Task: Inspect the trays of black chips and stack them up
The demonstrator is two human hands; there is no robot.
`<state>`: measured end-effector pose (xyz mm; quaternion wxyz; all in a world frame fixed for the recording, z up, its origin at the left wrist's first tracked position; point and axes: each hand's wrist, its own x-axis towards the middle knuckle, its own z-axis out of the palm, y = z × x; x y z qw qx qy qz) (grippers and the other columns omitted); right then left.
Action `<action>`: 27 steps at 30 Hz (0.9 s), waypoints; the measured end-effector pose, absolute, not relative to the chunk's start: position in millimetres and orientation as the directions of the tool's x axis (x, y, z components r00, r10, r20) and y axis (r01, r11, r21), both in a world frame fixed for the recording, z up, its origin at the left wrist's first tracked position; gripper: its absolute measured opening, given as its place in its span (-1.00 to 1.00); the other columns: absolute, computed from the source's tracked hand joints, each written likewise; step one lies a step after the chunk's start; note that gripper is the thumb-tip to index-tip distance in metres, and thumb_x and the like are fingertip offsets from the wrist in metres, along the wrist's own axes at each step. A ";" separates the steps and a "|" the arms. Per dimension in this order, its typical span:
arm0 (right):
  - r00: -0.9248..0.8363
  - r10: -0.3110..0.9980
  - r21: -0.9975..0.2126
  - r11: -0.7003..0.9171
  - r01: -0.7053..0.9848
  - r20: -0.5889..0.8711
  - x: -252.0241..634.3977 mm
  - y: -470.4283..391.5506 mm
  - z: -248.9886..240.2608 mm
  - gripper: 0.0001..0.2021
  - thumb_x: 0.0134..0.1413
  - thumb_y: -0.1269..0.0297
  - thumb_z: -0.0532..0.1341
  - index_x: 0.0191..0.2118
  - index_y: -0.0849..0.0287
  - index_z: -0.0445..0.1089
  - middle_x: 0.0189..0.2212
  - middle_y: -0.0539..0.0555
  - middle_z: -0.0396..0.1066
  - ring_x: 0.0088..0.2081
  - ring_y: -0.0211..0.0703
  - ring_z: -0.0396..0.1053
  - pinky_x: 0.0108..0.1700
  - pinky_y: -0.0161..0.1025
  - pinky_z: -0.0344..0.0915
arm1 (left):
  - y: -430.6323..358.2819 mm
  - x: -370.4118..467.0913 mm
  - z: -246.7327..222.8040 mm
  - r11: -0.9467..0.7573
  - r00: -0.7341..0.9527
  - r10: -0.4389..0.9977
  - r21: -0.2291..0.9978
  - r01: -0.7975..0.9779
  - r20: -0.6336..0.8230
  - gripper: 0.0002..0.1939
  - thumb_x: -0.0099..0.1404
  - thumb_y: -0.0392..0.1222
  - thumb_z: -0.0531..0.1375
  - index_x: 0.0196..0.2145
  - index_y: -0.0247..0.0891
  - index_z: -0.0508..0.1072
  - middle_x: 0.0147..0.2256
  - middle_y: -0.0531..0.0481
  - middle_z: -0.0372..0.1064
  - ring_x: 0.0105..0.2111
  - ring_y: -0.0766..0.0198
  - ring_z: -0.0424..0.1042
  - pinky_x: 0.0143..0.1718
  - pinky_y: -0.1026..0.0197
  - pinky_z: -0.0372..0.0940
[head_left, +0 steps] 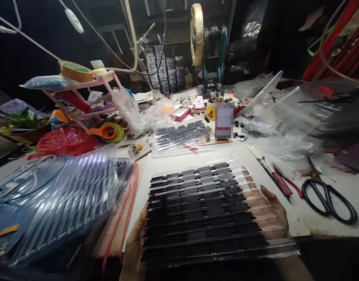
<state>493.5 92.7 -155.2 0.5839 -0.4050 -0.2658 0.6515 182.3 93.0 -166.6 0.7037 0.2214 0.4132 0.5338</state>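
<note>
A clear plastic tray (280, 251) with rows of black connector strips (201, 214) is held between my two hands at the front edge of the table. My left hand (135, 238) grips its left side, the fingers mostly hidden by the tray. On the right side, my right hand (274, 207) has its thumb at the edge, while its fingers show through the clear plastic from beneath. Behind this tray, another clear tray (182, 134) of dark strips lies on the white tabletop.
Clear ribbed trays (71, 191) are piled at left beside red cord (128, 210). Scissors (328, 201) and a red-handled screwdriver (281, 183) lie at right near crumpled plastic bags (285, 136). A phone (224, 121) stands by a yellow cup (210, 111). Orange-handled scissors (105, 132) hang at left.
</note>
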 end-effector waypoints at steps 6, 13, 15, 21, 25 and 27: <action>0.002 0.890 -0.512 -0.260 -0.819 -0.456 494.2 90.4 -168.3 -0.74 0.03 0.10 0.07 -0.35 0.09 0.45 -0.47 0.07 0.45 -0.53 -0.22 0.34 -0.51 -0.31 0.31 | 124.7 155.0 -194.3 0.366 -0.087 0.914 0.896 -0.250 -0.397 -0.36 -0.14 -0.14 0.40 -0.02 -0.17 0.46 -0.04 -0.12 0.45 0.20 -0.12 0.12 0.11 0.03 0.22; 0.022 0.883 -0.520 -0.255 -0.815 -0.468 488.8 89.5 -160.8 -0.55 0.01 0.13 0.03 0.04 -0.01 0.36 -0.11 0.09 0.46 -0.35 -0.13 0.44 -0.37 -0.20 0.38 | 130.8 152.6 -202.4 0.420 -0.095 0.885 0.869 -0.263 -0.456 -0.49 -0.20 -0.20 0.42 -0.19 -0.13 0.51 -0.05 -0.05 0.45 0.25 -0.10 0.00 0.19 0.01 0.11; 0.006 0.866 -0.551 -0.312 -0.774 -0.499 488.9 89.8 -161.5 -0.52 0.03 0.08 0.00 0.07 0.02 0.36 -0.17 0.13 0.49 -0.36 -0.06 0.45 -0.37 -0.13 0.40 | 118.7 164.7 -194.2 0.415 -0.074 0.886 0.854 -0.313 -0.457 -0.43 -0.03 -0.11 0.35 -0.01 -0.10 0.42 0.00 -0.05 0.41 0.20 -0.07 0.14 0.15 -0.01 0.16; 0.095 0.897 -0.806 -0.336 -0.487 -0.431 487.2 90.1 -165.1 -0.45 0.15 -0.10 -0.16 0.14 -0.11 0.29 -0.18 0.14 0.52 -0.28 0.10 0.49 -0.24 0.09 0.41 | 104.3 185.5 -166.2 0.408 0.163 0.908 0.725 -0.556 -0.386 -0.28 0.18 -0.24 0.21 0.26 -0.04 0.06 0.07 -0.09 0.35 0.05 0.00 0.35 0.14 -0.08 0.14; 0.146 0.902 -0.847 -0.313 -0.430 -0.407 487.3 89.2 -164.8 -0.50 0.17 -0.04 -0.14 0.14 -0.20 0.28 -0.10 0.11 0.50 -0.18 0.14 0.49 -0.17 0.17 0.39 | 105.8 181.8 -165.7 0.395 0.191 0.916 0.711 -0.582 -0.353 -0.25 0.18 -0.25 0.21 0.27 -0.08 0.02 0.10 -0.11 0.31 0.09 -0.02 0.31 0.16 -0.09 0.11; 0.166 0.878 -0.829 -0.340 -0.444 -0.449 489.0 88.6 -165.0 -0.53 0.15 -0.02 -0.11 0.09 -0.21 0.34 -0.04 0.10 0.46 -0.14 0.15 0.47 -0.16 0.17 0.39 | 105.7 180.8 -168.5 0.394 0.198 0.917 0.706 -0.589 -0.346 -0.24 0.16 -0.25 0.22 0.27 -0.10 0.04 0.12 -0.11 0.29 0.11 -0.02 0.27 0.18 -0.08 0.08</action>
